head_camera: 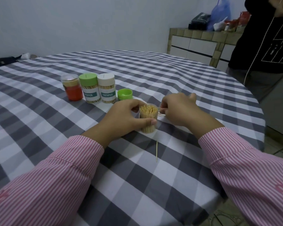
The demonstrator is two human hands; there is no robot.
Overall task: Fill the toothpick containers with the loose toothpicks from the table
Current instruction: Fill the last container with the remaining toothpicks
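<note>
I see the left hand [122,116] wrapped around an open clear container [148,119] that stands upright near the middle of the table [153,70], a little toward its near edge; the thumb lies across the container's front wall and the fingers curl round the far side. The container is packed almost to the rim with upright toothpicks. My right hand [181,110] sits just beside it on the right, fingers curled, pinching a few loose toothpicks [161,109] whose tips point at the container's rim; how many it holds I cannot tell. One single toothpick [156,150] lies flat on the checked cloth toward the near edge, just in front of the container and apart from both hands. Farther back, toward the left edge, three closed containers stand in a row, touching or nearly so: a clear-capped orange one [71,87], a green-lidded one [89,88] and a white-lidded one [106,88], the last two full of toothpicks and labelled "TOOTHPICK". A loose green lid [124,94] rests upside down just to the right of the white-lidded one, behind the left hand. Both my sleeves are pink striped. A person in a dark top [265,38] stands at the table's far right edge, and a tiled counter [198,41] with bags on it stands behind.
</note>
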